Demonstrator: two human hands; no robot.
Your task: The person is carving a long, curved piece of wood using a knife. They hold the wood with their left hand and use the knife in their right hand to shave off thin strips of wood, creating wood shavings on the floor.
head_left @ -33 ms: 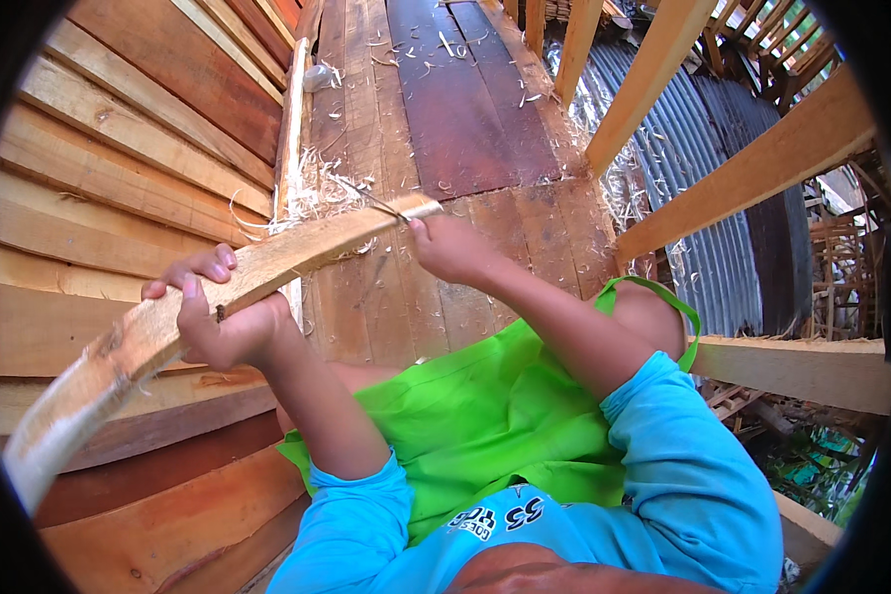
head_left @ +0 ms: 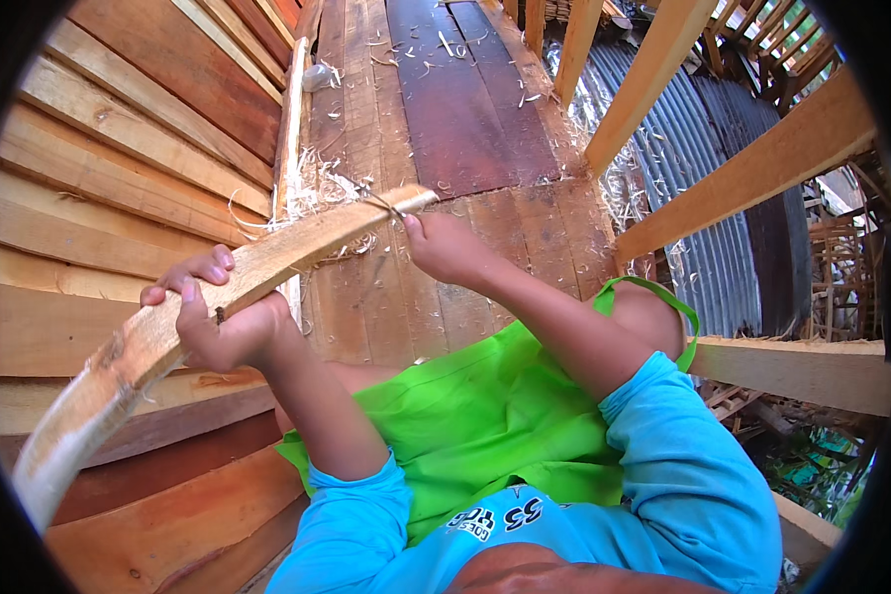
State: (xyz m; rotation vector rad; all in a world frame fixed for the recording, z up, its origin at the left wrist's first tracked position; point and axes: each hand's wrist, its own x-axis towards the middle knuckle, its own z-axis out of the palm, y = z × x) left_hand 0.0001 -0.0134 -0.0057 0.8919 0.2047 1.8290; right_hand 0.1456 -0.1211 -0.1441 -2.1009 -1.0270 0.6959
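Observation:
A long strip of pale wood (head_left: 297,243) slants from the lower left up toward the middle. Around its lower part my left hand (head_left: 230,322) is closed, thumb on top and fingers over the far edge. Near the upper end of the strip, my right hand (head_left: 441,246) is closed on a knife. The thin dark blade (head_left: 382,205) lies against the wood there, and the handle is hidden in my fist. A bright green cloth (head_left: 485,396) covers my lap.
Curled wood shavings (head_left: 317,193) litter the plank floor (head_left: 366,317). A board wall (head_left: 119,188) stands close on the left. On the right are wooden posts and rails (head_left: 742,168), with corrugated metal sheets (head_left: 703,188) beyond them. A small clear plastic item (head_left: 319,77) lies farther off.
The knife blade has turned and shows shorter now; my right hand has shifted slightly left. The strip's upper end has moved a little up and left, its lower end slightly down.

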